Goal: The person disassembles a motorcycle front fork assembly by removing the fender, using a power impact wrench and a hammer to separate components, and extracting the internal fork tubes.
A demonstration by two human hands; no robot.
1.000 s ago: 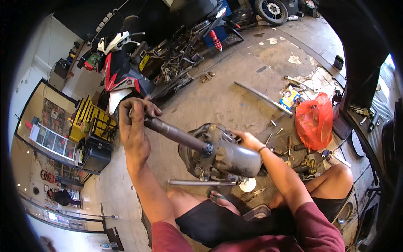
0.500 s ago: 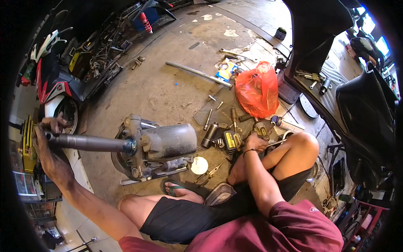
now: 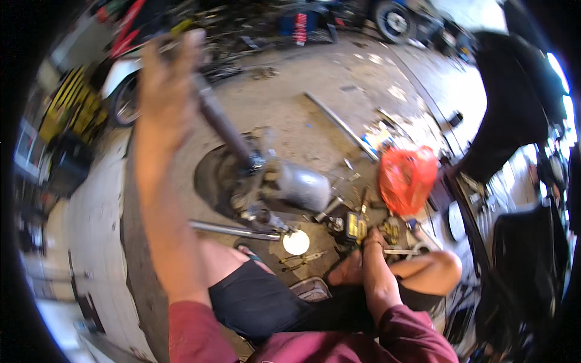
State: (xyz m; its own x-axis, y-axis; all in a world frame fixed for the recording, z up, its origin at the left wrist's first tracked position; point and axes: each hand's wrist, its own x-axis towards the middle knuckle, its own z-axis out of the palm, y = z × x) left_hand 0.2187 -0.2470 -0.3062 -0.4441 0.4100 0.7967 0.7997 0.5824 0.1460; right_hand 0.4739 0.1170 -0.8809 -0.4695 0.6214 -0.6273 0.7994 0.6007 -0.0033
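My left hand (image 3: 166,100) is raised at the upper left, smeared by motion, against the free end of a long dark metal tube (image 3: 221,121). Its grip on the tube is not clear. The tube's lower end meets a greasy joint on a metal assembly with a grey cylinder (image 3: 299,186), lying on the floor. My right hand (image 3: 375,237) is low, closed around the middle of a yellow-and-black cordless power tool (image 3: 392,230). The tool's battery (image 3: 353,227) shows left of the hand. A thin metal bar (image 3: 400,250) lies just right of it.
A red plastic bag (image 3: 408,178) stands beyond the power tool. Pliers (image 3: 305,259) and a round white lid (image 3: 296,242) lie near my feet. A metal rod (image 3: 342,124) lies farther off. Black panels (image 3: 508,103) stand on the right, motorcycle parts (image 3: 242,42) at the back.
My left hand and the tube's free end have swung away from me, from the far left toward the upper middle-left. The view has shifted too. My right hand stays at the power tool.
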